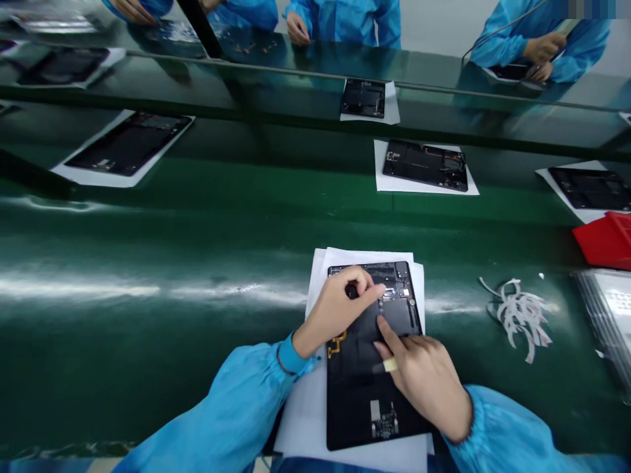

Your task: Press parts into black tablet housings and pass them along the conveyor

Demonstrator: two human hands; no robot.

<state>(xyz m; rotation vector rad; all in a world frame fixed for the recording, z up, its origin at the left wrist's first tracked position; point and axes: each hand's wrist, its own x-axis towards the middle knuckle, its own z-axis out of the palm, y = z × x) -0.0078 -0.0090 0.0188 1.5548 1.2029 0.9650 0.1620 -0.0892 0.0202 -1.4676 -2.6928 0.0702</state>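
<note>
**Opened tablet under both hands on the belt**

Blue sleeves are seen nearest the camera, leading to two bare hands set on an opened tablet (367, 368) that lies flat on white paper sheets (315, 420) on the green conveyor belt (148, 289). The right hand (426, 384) is laid on the dark inner panel, its taped forefinger stretched out and pressed near the middle, the other fingers curled loosely. The left hand (340, 309) is pinched, thumb against forefinger, over the upper part by the connectors; whether anything small is held cannot be told. The work is judged to be midway: the back is off, a gold flex cable (336, 344) is exposed, and the fitting at the upper end appears unfinished. Peeled white strips (520, 312) lie to the right. Farther off, other opened tablets (424, 164) wait on paper, and co-workers' hands (542, 49) are busy beyond.
</note>
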